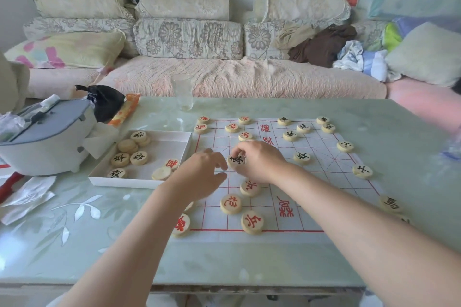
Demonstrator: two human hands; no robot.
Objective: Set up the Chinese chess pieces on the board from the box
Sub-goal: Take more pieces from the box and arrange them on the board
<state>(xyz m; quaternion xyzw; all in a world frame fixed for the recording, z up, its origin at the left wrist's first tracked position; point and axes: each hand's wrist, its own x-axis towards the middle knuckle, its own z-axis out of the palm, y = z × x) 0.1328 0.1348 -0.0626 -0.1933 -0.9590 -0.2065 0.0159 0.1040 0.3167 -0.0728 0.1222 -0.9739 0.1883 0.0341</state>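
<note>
- Resting on the pale green desk (249, 262), the cloth board (329, 182) spreads beneath both grips and away to their right. Red-lettered pieces (231, 204) lie nearer than the grips and on the far left, and black-lettered pieces (301, 157) lie off to the right.
- Just left of the left grip sits the white box (139, 183), with several pieces left inside it.
- The right grip (262, 162) pinches one black-lettered disc (236, 160) between thumb and curled fingertips, its face tipped toward the camera above the board's left half.
- The left grip (202, 171) hovers just left of that disc. Its fingers are loosely curled and nothing shows in it.
- The disc probably belongs on the black side, to the right of the right grip and across the lettered middle strip. It should go down flat on a line crossing, character up.
- A red piece (250, 187) lies just under the right grip's heel. Lifting clear before moving sideways should avoid nudging it.
</note>
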